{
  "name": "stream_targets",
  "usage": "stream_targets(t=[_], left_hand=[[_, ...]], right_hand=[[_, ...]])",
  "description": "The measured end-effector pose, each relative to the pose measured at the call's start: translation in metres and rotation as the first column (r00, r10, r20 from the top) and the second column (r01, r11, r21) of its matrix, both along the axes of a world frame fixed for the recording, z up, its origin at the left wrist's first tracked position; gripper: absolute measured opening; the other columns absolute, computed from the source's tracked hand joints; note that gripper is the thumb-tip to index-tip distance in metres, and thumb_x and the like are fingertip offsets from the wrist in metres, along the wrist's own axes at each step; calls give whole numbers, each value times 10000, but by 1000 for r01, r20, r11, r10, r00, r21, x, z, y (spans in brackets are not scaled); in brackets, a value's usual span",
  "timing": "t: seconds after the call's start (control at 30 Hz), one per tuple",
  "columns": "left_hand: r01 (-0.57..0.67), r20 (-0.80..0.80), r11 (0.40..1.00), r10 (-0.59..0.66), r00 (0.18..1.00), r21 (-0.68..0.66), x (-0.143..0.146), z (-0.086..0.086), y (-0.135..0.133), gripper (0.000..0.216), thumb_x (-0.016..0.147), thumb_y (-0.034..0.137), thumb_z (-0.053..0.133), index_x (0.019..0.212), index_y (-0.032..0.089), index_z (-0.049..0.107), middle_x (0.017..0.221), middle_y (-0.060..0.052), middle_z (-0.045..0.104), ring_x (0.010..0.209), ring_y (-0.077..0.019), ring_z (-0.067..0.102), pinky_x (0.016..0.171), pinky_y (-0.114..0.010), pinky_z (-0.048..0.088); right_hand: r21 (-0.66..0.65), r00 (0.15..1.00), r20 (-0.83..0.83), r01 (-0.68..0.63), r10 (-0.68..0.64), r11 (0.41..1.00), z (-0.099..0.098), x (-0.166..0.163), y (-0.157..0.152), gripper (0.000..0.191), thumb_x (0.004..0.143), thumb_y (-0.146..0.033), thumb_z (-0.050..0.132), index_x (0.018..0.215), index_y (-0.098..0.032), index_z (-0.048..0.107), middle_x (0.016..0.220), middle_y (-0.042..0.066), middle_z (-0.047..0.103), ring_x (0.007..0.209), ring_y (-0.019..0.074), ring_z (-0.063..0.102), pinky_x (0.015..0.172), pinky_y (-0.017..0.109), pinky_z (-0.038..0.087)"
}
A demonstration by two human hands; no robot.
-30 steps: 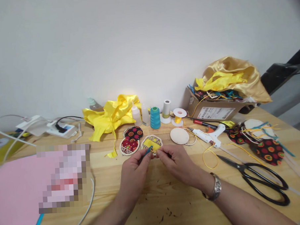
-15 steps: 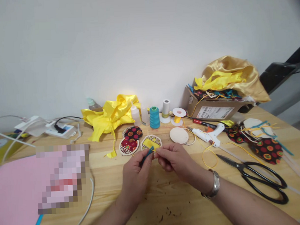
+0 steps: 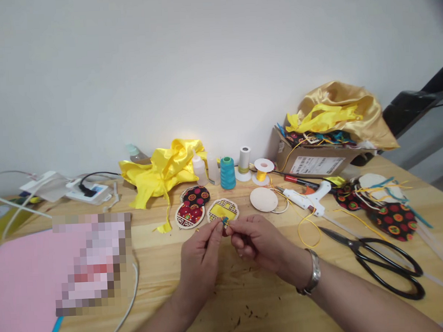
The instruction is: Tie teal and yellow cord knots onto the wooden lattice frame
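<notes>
Between the fingertips of both hands is a small bundle of teal thread [image 3: 225, 220] with a bit of yellow cord beside it. My left hand [image 3: 200, 255] is closed, its thumb and forefinger pinching the teal bundle. From the other side, my right hand [image 3: 260, 241] pinches at the yellow cord, fingers curled under; the exact grip is partly hidden. Just beyond the fingertips lies a wooden lattice piece [image 3: 223, 205] backed with yellow cloth. To its left rests a gourd-shaped piece [image 3: 191, 212] with red and dark patterned cloth.
A teal thread cone [image 3: 228, 173] and a yellow cord spool [image 3: 263, 173] stand behind. At right lie a white glue gun [image 3: 306, 200], black scissors [image 3: 372, 250] and a cardboard box [image 3: 316, 161] of cloth. Yellow satin [image 3: 163, 171] is at back left, near a pink sheet [image 3: 24, 277].
My left hand has turned the teal bundle, so less of its length shows now. The fingertips of both hands stay close together at nearly the same spot.
</notes>
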State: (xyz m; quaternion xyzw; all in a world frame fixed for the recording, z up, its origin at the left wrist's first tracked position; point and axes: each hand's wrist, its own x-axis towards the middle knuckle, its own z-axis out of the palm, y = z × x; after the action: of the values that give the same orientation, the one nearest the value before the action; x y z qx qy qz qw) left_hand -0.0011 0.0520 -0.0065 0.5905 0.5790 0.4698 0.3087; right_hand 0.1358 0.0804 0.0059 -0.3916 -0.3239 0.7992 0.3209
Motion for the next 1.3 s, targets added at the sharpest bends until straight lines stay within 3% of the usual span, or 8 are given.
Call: stream_targets(t=[0.3, 0.53, 1.0, 1.17, 1.23, 1.3], left_hand=[[36, -59, 994, -30, 998, 104, -2, -4, 1, 189, 804, 244, 549, 903, 193, 701, 796, -11, 711, 745, -145, 634, 706, -225, 486], [70, -130, 985, -50, 990, 155, -4, -7, 3, 184, 816, 220, 537, 910, 188, 692, 814, -29, 703, 750, -152, 631, 697, -240, 481], [155, -360, 932, -28, 932, 329, -7, -9, 2, 220, 824, 173, 518, 961, 171, 690, 713, -30, 629, 646, -130, 594, 602, -216, 473], [148, -355, 946, -38, 934, 287, -8, -9, 0, 227, 829, 195, 512, 964, 182, 694, 771, -48, 659, 700, -148, 604, 644, -234, 476], [142, -287, 964, -74, 955, 226, -8, -8, -1, 219, 829, 214, 514, 946, 202, 699, 777, -38, 673, 706, -151, 608, 658, -241, 476], [135, -175, 981, -109, 978, 140, -7, -5, 0, 199, 819, 243, 532, 903, 213, 709, 767, -25, 689, 703, -155, 613, 659, -245, 478]], right_hand=[[-37, 997, -75, -28, 25, 999, 2, 3, 2, 183, 727, -278, 568, 630, -124, 548, 438, -65, 437, 350, 6, 302, 353, 151, 137], [19, 999, 32, -10, 9, 1000, 4, 2, 0, 221, 721, -307, 562, 595, -126, 552, 416, -61, 459, 318, 13, 317, 338, 160, 171], [157, 976, 187, -142, 112, 977, 7, 10, 5, 201, 764, -250, 486, 598, -144, 526, 400, -54, 463, 320, 31, 346, 341, 166, 236], [156, 952, 278, -179, 130, 971, 15, 8, 4, 216, 766, -254, 482, 577, -153, 506, 406, -52, 467, 318, 36, 355, 335, 169, 225], [159, 936, 319, -205, 146, 966, 20, 11, 5, 251, 781, -284, 481, 573, -150, 521, 402, -44, 465, 323, 42, 361, 341, 175, 231], [244, 895, 432, -237, 113, 941, 23, 16, 8, 301, 806, -335, 468, 594, -143, 563, 413, -32, 471, 347, 56, 386, 365, 187, 259]])
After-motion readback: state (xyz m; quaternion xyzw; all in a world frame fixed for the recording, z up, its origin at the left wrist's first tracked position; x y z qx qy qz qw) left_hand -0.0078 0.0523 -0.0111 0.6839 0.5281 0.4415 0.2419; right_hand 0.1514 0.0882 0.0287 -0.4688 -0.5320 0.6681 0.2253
